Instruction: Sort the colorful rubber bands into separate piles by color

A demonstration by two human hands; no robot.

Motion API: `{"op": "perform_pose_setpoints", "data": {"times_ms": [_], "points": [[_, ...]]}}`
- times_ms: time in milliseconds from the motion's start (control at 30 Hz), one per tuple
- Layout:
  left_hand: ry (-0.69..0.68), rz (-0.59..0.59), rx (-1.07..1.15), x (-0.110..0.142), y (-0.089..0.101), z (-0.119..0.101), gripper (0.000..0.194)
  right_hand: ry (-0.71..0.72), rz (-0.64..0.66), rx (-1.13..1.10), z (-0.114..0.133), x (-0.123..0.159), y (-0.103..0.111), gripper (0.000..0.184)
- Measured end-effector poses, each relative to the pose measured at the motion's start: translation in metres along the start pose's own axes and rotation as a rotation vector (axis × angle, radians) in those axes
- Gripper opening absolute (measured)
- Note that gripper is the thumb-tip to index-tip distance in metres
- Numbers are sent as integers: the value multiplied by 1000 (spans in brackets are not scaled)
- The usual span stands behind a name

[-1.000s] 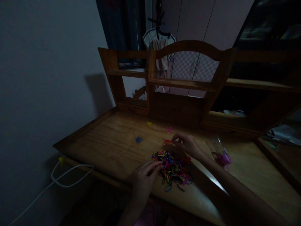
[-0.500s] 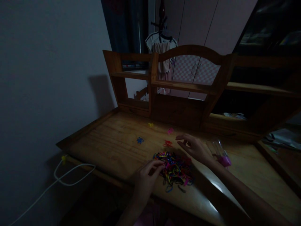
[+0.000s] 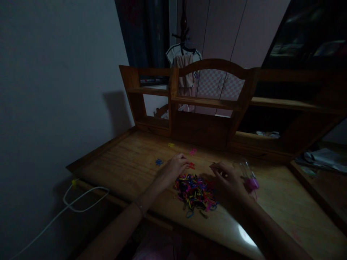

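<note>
A mixed heap of coloured rubber bands (image 3: 195,193) lies near the desk's front edge. My left hand (image 3: 176,168) reaches past the heap, its fingers pinched at the small group of red rubber bands (image 3: 191,165); a red band seems to be between the tips. To the right of the heap, my right hand (image 3: 226,177) is raised with thumb and fingers together; whatever is at its fingertips is too dark to make out. Farther back are little groups of blue rubber bands (image 3: 158,162), yellow rubber bands (image 3: 170,144) and pink rubber bands (image 3: 193,151).
A clear bottle with a pink cap (image 3: 252,183) lies on its side beyond my right hand. The wooden desk (image 3: 116,162) has a shelf unit (image 3: 203,103) along its back. A white cable (image 3: 81,209) hangs looped at the left front edge.
My left hand has moved from the heap forward to the red bands. My right hand has left the red bands, drawn back to the right, and its opened fingers have closed.
</note>
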State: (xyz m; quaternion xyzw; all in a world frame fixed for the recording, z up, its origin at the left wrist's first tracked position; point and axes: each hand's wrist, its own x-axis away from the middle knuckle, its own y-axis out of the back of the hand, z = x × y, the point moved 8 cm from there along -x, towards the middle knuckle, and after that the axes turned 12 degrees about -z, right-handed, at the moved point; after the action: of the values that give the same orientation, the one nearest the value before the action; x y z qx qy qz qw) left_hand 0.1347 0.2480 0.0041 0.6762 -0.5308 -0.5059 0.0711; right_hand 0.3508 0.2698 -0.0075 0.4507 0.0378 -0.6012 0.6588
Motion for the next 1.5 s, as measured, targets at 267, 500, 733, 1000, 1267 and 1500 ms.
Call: {"op": "perform_pose_setpoints", "data": {"times_ms": [267,500,733,1000,1267,1500], "points": [[55,-128,36,17,42,-10,16,-17,-31,-25,12,-2,15,17],[214,-71,101,84,41,-17,18,28,42,-35,24,-1,12,16],[225,20,119,103,20,-24,39,68,302,-114,42,14,-16,19],[291,-9,196,104,26,-23,33,56,309,-87,37,20,-33,19],[359,-10,299,103,25,-20,26,65,262,-107,34,19,-34,15],[384,-38,338,103,23,-15,24,50,222,-122,34,16,-29,14]]}}
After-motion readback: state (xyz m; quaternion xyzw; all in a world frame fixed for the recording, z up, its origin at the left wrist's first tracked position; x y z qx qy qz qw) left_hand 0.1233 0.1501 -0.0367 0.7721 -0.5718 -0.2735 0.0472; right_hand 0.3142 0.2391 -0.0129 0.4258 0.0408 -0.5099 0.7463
